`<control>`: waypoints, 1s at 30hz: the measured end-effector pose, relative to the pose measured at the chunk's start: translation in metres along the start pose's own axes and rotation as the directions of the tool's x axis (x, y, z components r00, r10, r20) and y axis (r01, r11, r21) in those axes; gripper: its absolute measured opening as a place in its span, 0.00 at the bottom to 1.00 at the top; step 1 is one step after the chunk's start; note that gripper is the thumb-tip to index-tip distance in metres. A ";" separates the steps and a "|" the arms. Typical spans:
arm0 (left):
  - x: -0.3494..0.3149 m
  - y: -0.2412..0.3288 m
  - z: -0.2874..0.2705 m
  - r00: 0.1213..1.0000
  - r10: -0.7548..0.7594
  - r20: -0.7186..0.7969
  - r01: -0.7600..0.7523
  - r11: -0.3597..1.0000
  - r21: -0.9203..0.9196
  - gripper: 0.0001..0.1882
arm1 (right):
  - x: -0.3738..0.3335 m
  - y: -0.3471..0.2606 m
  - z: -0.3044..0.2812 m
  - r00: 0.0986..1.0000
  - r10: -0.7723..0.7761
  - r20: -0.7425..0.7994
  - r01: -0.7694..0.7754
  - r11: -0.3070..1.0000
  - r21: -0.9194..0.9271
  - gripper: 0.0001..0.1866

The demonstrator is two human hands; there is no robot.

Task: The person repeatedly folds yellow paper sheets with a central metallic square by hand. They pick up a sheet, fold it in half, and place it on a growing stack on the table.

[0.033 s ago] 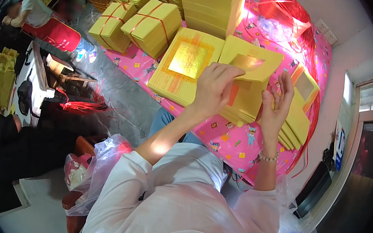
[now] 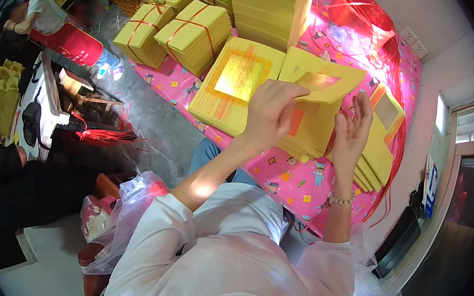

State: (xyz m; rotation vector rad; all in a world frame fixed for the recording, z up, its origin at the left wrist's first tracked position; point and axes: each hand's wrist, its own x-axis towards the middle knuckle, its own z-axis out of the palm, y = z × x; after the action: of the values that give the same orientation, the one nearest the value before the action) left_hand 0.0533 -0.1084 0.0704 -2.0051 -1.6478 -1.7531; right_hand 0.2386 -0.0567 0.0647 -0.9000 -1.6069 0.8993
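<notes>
My left hand (image 2: 270, 114) pinches the near edge of a yellow paper sheet (image 2: 342, 89) bearing a shiny foil patch, and the sheet bends up off the stack. Beneath it lies a yellow paper stack (image 2: 313, 134), partly hidden by my left hand. At the stack's right side my right hand (image 2: 353, 130) stands with its fingers apart, holding nothing. Left of my left hand rests another paper stack (image 2: 205, 108), topped by a gold foil square with an orange border. Right of my right hand are several more yellow sheets (image 2: 377, 161), fanned out.
A pink patterned cloth (image 2: 296, 179) covers the table. Red-strapped yellow bundles (image 2: 194, 32) stand at the far left, beside a tall yellow pile (image 2: 267, 14). Red straps (image 2: 399, 66) hang along the right edge. Another person (image 2: 47, 18) sits at the far left.
The lifted sheet's far right corner has shifted slightly to the right. My left hand has moved only very slightly left; my right hand looks the same.
</notes>
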 end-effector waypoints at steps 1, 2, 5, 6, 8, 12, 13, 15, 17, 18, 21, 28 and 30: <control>0.001 0.003 -0.003 0.998 -0.034 -0.047 0.031 0.997 -0.077 0.14 | 0.004 0.009 -0.001 1.000 0.001 0.003 -0.001 0.999 0.041 0.38; 0.001 0.005 -0.005 0.993 -0.071 -0.089 0.057 0.986 -0.157 0.13 | 0.008 0.013 -0.002 1.000 0.003 0.005 -0.003 0.997 0.080 0.38; -0.005 0.004 -0.010 0.949 -0.314 -0.003 0.268 0.815 -0.515 0.11 | 0.016 0.014 -0.001 0.998 0.010 -0.065 -0.002 0.993 0.120 0.40; -0.007 0.003 -0.013 0.924 -0.377 0.062 0.330 0.707 -0.625 0.10 | 0.018 0.015 -0.001 0.995 0.002 -0.095 0.012 0.989 0.147 0.41; -0.007 -0.001 -0.016 0.923 -0.360 0.138 0.346 0.616 -0.708 0.10 | 0.020 0.020 -0.001 0.995 -0.009 -0.099 0.028 0.979 0.200 0.42; -0.016 -0.017 -0.010 0.910 -0.357 0.211 0.381 0.519 -0.765 0.13 | 0.013 0.037 -0.007 0.994 0.107 0.037 -0.113 0.938 0.326 0.43; -0.019 -0.019 -0.008 0.906 -0.366 0.213 0.388 0.512 -0.766 0.14 | 0.010 0.034 -0.007 0.991 0.117 0.061 -0.131 0.938 0.321 0.41; -0.024 -0.025 -0.003 0.905 -0.367 0.216 0.391 0.514 -0.763 0.14 | 0.006 0.027 -0.005 0.995 0.089 0.039 -0.097 0.941 0.325 0.42; -0.029 -0.030 0.000 0.911 -0.350 0.217 0.384 0.531 -0.756 0.15 | 0.004 0.024 -0.004 0.997 0.078 0.019 -0.080 0.946 0.314 0.43; -0.030 -0.030 0.000 0.907 -0.359 0.222 0.393 0.528 -0.753 0.15 | 0.004 0.022 -0.004 0.997 0.083 0.010 -0.082 0.951 0.299 0.43; -0.034 -0.030 0.001 0.896 -0.381 0.228 0.412 0.522 -0.747 0.15 | 0.000 0.026 -0.003 0.996 0.056 -0.073 -0.040 0.978 0.206 0.44; -0.034 -0.020 -0.002 0.922 -0.351 0.164 0.376 0.708 -0.598 0.17 | -0.007 0.048 -0.013 0.983 0.057 -0.174 -0.036 0.992 0.121 0.41; -0.034 -0.019 -0.001 0.920 -0.361 0.155 0.378 0.707 -0.598 0.17 | -0.006 0.046 -0.012 0.982 0.027 -0.185 -0.004 0.993 0.122 0.40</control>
State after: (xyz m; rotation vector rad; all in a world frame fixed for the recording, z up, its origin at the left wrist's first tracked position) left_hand 0.0453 -0.1233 0.0353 -1.9879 -1.7320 -2.7369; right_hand 0.2564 -0.0407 0.0231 -0.8856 -1.3722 0.8865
